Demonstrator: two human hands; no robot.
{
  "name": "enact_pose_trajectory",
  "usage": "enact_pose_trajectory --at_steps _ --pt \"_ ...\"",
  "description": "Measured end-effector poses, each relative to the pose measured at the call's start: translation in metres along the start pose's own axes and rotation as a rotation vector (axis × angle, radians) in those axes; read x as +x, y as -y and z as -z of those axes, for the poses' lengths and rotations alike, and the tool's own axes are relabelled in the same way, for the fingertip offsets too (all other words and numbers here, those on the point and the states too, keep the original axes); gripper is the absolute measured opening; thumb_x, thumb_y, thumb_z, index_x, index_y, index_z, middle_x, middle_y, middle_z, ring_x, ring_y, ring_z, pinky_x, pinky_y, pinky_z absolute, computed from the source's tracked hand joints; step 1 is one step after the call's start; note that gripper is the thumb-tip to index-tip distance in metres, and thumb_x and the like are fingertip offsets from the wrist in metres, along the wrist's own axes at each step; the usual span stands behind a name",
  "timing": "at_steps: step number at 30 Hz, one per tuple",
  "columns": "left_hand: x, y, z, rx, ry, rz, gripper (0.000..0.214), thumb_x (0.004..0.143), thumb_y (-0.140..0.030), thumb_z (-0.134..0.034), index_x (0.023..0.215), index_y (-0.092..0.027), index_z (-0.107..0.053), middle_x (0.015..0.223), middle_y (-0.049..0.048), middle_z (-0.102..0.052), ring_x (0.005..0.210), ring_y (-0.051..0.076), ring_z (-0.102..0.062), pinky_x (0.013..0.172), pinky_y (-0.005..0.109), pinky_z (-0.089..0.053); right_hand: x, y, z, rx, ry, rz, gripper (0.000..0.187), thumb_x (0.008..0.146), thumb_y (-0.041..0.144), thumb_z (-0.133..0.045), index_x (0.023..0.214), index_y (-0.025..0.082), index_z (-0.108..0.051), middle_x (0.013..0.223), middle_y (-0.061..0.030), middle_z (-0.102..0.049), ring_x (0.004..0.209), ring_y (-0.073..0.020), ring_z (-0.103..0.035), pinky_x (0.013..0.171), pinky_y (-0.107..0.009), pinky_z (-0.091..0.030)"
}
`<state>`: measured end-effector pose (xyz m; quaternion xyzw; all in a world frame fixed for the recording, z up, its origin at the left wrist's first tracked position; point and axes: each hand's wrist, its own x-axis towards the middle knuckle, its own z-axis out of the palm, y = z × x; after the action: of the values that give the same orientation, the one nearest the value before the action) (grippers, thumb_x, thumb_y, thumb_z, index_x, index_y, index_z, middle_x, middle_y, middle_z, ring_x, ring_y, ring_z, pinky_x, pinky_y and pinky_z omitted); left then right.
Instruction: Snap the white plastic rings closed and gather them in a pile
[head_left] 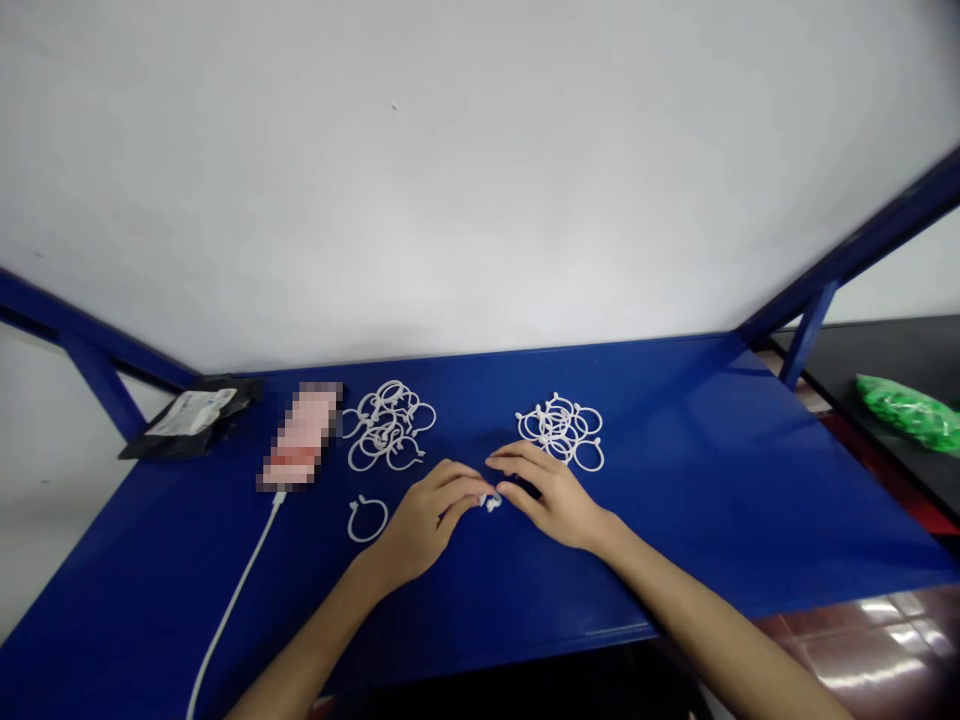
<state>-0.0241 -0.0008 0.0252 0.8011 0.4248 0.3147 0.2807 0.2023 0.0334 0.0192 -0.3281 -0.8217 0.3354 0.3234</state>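
A small white plastic ring [491, 503] with knobbed ends sits between my hands, just above the blue tabletop. Most of its loop is hidden by fingers. My left hand [435, 515] is closed on it, thumb and fingertips pinching its left side. From the other side, my right hand [551, 500] grips it with a curved thumb and forefinger. A single open ring [367, 520] lies left of my left hand. Farther back, a tangled pile of open rings [386, 425] is on the left. Another ring pile [562, 430] lies just beyond my right hand.
A phone-like pixelated object [304, 435] with a white cable [232, 610] lies on the left of the blue table [675, 480]. Behind it is a black labelled package [191, 415]. Blue frame bars flank both sides. A green bundle [907, 410] rests on a dark surface at right.
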Motion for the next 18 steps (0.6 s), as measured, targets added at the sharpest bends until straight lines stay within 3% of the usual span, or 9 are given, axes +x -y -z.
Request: enact_pose_trajectory --at_steps 4,8,10,14,18 --pt "0.020 -0.003 -0.010 -0.177 -0.089 0.071 0.022 0.100 -0.024 -0.052 0.096 -0.025 -0.074 0.100 0.0033 -0.060 0.092 0.015 -0.060 0.083 0.029 -0.052 0.002 -0.003 -0.002 0.494 0.012 -0.287 0.022 0.098 0.040 -0.057 0.107 0.020 -0.063 0.092 -0.0030 -0.069 0.075 -0.0130 -0.065 0.072 -0.030 -0.056" --pt "0.021 0.008 -0.024 -0.317 -0.152 0.149 0.024 0.099 -0.033 -0.054 0.098 -0.027 -0.077 0.090 0.0023 -0.050 0.076 0.013 -0.053 0.064 0.025 -0.048 0.005 -0.010 -0.004 0.822 0.029 -0.423 0.030 0.084 0.040 -0.075 0.093 0.019 -0.056 0.075 0.0035 -0.065 0.062 -0.0088 -0.061 0.061 -0.024 -0.052" --pt "0.017 0.011 -0.029 -0.373 -0.134 0.183 0.024 0.098 -0.036 -0.054 0.101 -0.027 -0.077 0.088 0.0020 -0.049 0.072 0.013 -0.052 0.060 0.024 -0.046 0.005 -0.011 -0.007 0.852 0.061 -0.471 0.033 0.082 0.039 -0.078 0.095 0.019 -0.055 0.069 0.0063 -0.061 0.057 -0.0078 -0.060 0.058 -0.022 -0.051" --pt "0.011 0.011 -0.030 -0.516 -0.099 0.240 0.023 0.097 -0.036 -0.057 0.107 -0.026 -0.075 0.085 0.0018 -0.053 0.074 0.013 -0.055 0.063 0.026 -0.046 0.003 -0.006 -0.014 0.790 0.127 -0.482 0.029 0.089 0.044 -0.069 0.097 0.019 -0.057 0.070 0.0065 -0.059 0.053 -0.0064 -0.058 0.053 -0.021 -0.049" --pt "0.011 0.007 -0.025 -0.716 -0.042 0.249 0.029 0.098 -0.039 -0.054 0.117 -0.023 -0.070 0.095 0.0043 -0.058 0.081 0.015 -0.060 0.074 0.029 -0.050 0.001 -0.001 -0.015 0.654 0.056 -0.516 0.031 0.091 0.048 -0.065 0.088 0.019 -0.057 0.066 0.0055 -0.059 0.051 -0.0068 -0.056 0.051 -0.020 -0.049"
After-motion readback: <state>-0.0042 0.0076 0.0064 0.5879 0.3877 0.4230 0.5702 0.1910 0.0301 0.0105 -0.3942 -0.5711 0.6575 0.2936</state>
